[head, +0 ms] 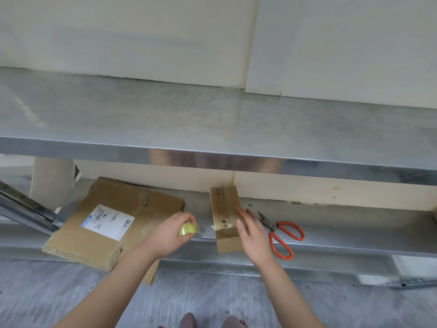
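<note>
The box (223,204) under your right hand (254,235) is matt brown cardboard banded with glossy clear tape (226,232). Your tape roll (187,229) looks shiny yellow-green plastic. The scissors (271,229) pair dull metal blades with smooth orange handles; the shelf (331,223) is brushed, reflective steel

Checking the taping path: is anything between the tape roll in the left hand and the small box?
Nothing visible. Only a stretch of clear tape spans the shelf between the tape roll and the small box. The flattened carton lies left of the left hand; the scissors lie right of the box.
</note>
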Action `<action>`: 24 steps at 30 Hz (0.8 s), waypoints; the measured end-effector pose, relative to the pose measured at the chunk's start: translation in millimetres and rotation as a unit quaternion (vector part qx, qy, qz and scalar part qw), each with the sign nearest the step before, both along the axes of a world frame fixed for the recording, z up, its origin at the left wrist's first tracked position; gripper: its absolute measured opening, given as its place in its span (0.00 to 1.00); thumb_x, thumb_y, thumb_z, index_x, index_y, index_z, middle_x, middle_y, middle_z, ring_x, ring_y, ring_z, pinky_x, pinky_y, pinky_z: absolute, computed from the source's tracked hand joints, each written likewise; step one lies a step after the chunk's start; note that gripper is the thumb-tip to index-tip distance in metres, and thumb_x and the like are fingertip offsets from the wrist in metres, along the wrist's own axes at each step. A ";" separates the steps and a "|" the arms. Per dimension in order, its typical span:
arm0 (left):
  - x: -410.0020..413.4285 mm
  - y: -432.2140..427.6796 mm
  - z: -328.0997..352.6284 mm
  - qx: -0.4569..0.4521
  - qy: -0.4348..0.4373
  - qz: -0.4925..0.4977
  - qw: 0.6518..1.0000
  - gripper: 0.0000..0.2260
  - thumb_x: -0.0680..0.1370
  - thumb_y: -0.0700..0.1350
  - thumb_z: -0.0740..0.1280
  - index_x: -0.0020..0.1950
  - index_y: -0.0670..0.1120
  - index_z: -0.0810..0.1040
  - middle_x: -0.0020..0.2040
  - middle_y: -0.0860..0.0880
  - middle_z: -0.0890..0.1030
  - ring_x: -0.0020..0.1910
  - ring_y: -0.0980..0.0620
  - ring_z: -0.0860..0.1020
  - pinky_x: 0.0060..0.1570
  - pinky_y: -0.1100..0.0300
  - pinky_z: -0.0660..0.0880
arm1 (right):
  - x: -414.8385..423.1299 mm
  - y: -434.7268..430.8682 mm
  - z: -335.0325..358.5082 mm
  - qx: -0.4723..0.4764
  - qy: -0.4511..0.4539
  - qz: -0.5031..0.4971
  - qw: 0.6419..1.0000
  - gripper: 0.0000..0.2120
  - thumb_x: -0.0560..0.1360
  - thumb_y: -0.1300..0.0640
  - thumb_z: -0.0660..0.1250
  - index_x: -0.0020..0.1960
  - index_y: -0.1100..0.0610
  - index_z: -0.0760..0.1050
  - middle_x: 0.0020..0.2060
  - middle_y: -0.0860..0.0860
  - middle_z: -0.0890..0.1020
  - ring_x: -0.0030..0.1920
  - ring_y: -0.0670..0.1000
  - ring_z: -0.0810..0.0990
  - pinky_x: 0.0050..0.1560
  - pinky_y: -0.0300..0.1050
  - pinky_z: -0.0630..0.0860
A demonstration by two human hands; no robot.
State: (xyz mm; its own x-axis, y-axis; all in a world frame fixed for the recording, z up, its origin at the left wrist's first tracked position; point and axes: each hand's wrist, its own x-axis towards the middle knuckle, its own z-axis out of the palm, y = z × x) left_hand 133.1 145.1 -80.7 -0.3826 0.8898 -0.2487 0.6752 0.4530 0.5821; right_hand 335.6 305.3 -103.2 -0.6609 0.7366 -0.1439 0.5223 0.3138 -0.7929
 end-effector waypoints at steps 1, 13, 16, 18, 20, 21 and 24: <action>-0.6 1.1 -0.1 0.000 0.001 -0.001 1.000 0.11 0.75 0.48 0.68 0.53 0.58 0.70 0.52 0.56 0.74 0.50 0.56 0.73 0.49 0.58 0.71 | 10.5 3.6 -2.1 0.052 -0.003 -0.028 0.998 0.18 0.82 0.51 0.59 0.71 0.46 0.70 0.71 0.51 0.69 0.73 0.53 0.64 0.72 0.50 0.61; 3.9 -1.1 6.5 0.003 -0.002 0.020 1.000 0.10 0.76 0.47 0.68 0.54 0.55 0.72 0.52 0.54 0.74 0.49 0.55 0.73 0.45 0.62 0.68 | 85.7 64.5 -34.7 0.155 -0.363 -0.074 0.916 0.22 0.79 0.47 0.62 0.70 0.51 0.64 0.64 0.52 0.71 0.66 0.53 0.69 0.60 0.51 0.71; 2.7 -3.2 9.4 0.005 0.000 0.025 1.000 0.10 0.76 0.47 0.68 0.54 0.55 0.72 0.51 0.54 0.73 0.48 0.56 0.72 0.42 0.64 0.65 | 79.7 62.0 -32.8 0.194 -0.417 -0.045 0.887 0.17 0.80 0.48 0.59 0.65 0.54 0.65 0.62 0.51 0.74 0.63 0.52 0.73 0.59 0.47 0.71; 3.2 -3.5 11.3 0.004 0.001 0.026 1.000 0.10 0.76 0.47 0.68 0.54 0.55 0.71 0.51 0.54 0.73 0.48 0.56 0.72 0.41 0.65 0.64 | 80.4 50.2 -29.9 0.208 -0.433 -0.053 0.875 0.14 0.80 0.52 0.59 0.63 0.54 0.65 0.60 0.50 0.76 0.62 0.51 0.75 0.57 0.45 0.70; 4.8 -2.4 12.8 0.003 0.001 0.026 1.000 0.10 0.76 0.47 0.69 0.53 0.55 0.72 0.51 0.54 0.74 0.48 0.55 0.72 0.42 0.63 0.64 | 82.7 31.7 -23.4 0.200 -0.426 -0.067 0.880 0.13 0.78 0.56 0.59 0.63 0.54 0.64 0.58 0.48 0.79 0.60 0.50 0.77 0.53 0.45 0.69; 5.7 -1.6 13.6 0.003 0.001 0.026 1.000 0.10 0.75 0.47 0.69 0.53 0.55 0.72 0.51 0.54 0.74 0.48 0.55 0.72 0.42 0.63 0.65 | 84.9 21.4 -19.6 0.196 -0.405 -0.082 0.889 0.14 0.78 0.57 0.59 0.63 0.54 0.64 0.57 0.48 0.80 0.59 0.50 0.78 0.52 0.45 0.69; 8.3 0.8 15.6 0.003 0.005 0.024 1.000 0.10 0.75 0.47 0.69 0.53 0.56 0.71 0.51 0.55 0.73 0.47 0.56 0.72 0.41 0.63 0.65 | 95.7 -16.0 -7.1 0.198 -0.260 -0.122 0.937 0.17 0.76 0.55 0.65 0.63 0.54 0.69 0.53 0.49 0.82 0.55 0.53 0.80 0.51 0.48 0.69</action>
